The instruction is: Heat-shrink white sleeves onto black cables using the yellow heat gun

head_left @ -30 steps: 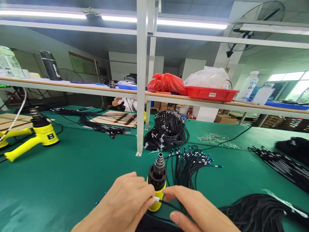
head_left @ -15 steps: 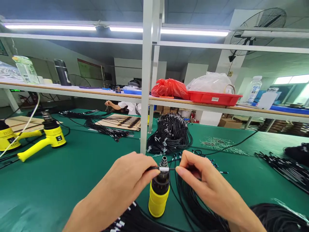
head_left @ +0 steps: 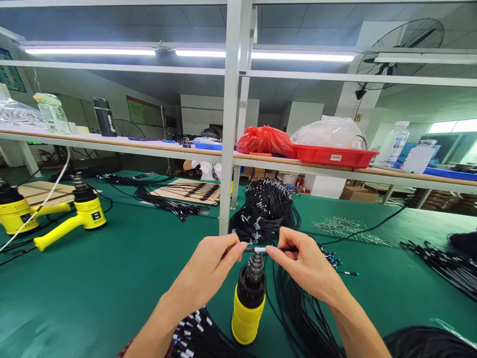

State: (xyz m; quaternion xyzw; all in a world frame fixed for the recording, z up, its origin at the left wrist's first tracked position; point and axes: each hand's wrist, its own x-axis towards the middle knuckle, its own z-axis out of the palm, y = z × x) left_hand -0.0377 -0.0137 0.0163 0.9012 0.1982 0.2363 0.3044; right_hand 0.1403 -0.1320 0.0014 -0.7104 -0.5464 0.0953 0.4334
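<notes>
A black cable (head_left: 249, 250) with a white sleeve (head_left: 260, 249) on it is stretched level between my two hands. My left hand (head_left: 214, 263) pinches it on the left of the sleeve, and my right hand (head_left: 303, 261) pinches it on the right. Just below the sleeve is the metal nozzle of a yellow heat gun (head_left: 248, 315), which stands upright on the green table. Black cables (head_left: 298, 313) trail down beneath my right hand. Under my left forearm lies a bundle of cables with white-sleeved ends (head_left: 196, 325).
Two more yellow heat guns (head_left: 87, 211) (head_left: 20, 211) stand at the left. Behind my hands, a heap of black cables (head_left: 264, 209) sits by the white post (head_left: 231, 124). More cables (head_left: 443, 263) lie at the right. A shelf (head_left: 167, 148) crosses above the table, carrying a red tray (head_left: 335, 156) and bottles.
Both hands have lifted the cable slightly, from in front of the nozzle to over its tip. The view has tilted a little, and a person's arm behind the shelf has lowered.
</notes>
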